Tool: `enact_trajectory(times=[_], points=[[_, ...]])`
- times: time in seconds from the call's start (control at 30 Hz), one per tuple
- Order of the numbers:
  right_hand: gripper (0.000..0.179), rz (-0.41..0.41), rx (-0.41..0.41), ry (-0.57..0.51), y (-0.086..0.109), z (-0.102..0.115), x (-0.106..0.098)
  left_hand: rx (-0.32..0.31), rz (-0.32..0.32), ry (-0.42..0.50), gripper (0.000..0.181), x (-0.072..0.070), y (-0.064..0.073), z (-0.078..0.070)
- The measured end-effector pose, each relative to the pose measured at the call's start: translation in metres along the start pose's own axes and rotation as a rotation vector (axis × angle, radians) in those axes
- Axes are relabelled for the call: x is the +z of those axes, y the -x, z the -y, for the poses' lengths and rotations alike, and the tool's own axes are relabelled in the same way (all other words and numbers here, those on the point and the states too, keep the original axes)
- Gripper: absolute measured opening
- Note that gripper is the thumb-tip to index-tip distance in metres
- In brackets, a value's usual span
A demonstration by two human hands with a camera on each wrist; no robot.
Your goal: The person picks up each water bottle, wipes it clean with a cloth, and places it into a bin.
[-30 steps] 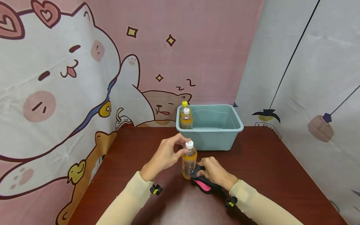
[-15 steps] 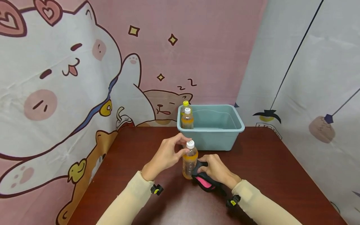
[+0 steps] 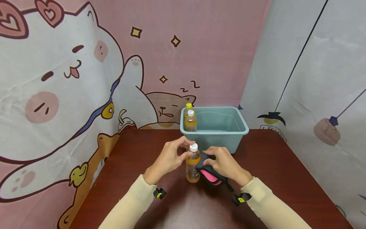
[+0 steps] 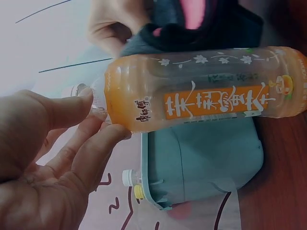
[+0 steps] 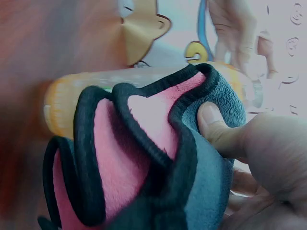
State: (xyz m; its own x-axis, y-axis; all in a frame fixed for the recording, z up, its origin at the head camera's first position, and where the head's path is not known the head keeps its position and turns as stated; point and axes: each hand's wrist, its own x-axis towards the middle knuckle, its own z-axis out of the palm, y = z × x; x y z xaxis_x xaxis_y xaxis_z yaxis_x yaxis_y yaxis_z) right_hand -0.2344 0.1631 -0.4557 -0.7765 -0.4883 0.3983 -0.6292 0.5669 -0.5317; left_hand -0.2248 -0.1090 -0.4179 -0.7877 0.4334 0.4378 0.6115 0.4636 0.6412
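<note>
A clear plastic drink bottle [image 3: 193,168] with a white cap and an orange label stands upright on the table. My left hand [image 3: 171,156] holds it by the neck, thumb on one side and fingers on the other. My right hand [image 3: 224,162] grips a folded cloth [image 3: 211,175], dark grey outside, pink inside, with black edging. The grey part of the cloth is at the bottle's right side, around shoulder height, and its lower folds hang down. In the right wrist view the thumb presses on the grey cloth [image 5: 206,191], which covers part of the bottle [image 5: 67,105].
A light blue plastic bin [image 3: 217,140] stands behind the bottle on the dark red-brown table [image 3: 137,143]. Inside its left end are a white-capped bottle [image 3: 190,122] and a yellow-capped bottle [image 3: 189,105]. Cartoon-printed fabric [image 3: 217,57] hangs behind the table.
My right hand has moved up along the bottle's right side, carrying the cloth from low down to the bottle's shoulder. My left hand and the bottle have stayed in place.
</note>
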Motion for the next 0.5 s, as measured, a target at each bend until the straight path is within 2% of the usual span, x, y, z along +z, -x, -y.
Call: enact_trajectory(times=[0.23, 0.5], points=[[0.033, -0.034, -0.017, -0.012, -0.013, 0.016, -0.016, -0.003, 0.002, -0.019, 0.035, 0.0, 0.001, -0.001], [0.036, -0.039, -0.004, -0.003, -0.018, 0.027, -0.018, -0.016, -0.001, -0.028, 0.035, 0.001, 0.001, -0.002]])
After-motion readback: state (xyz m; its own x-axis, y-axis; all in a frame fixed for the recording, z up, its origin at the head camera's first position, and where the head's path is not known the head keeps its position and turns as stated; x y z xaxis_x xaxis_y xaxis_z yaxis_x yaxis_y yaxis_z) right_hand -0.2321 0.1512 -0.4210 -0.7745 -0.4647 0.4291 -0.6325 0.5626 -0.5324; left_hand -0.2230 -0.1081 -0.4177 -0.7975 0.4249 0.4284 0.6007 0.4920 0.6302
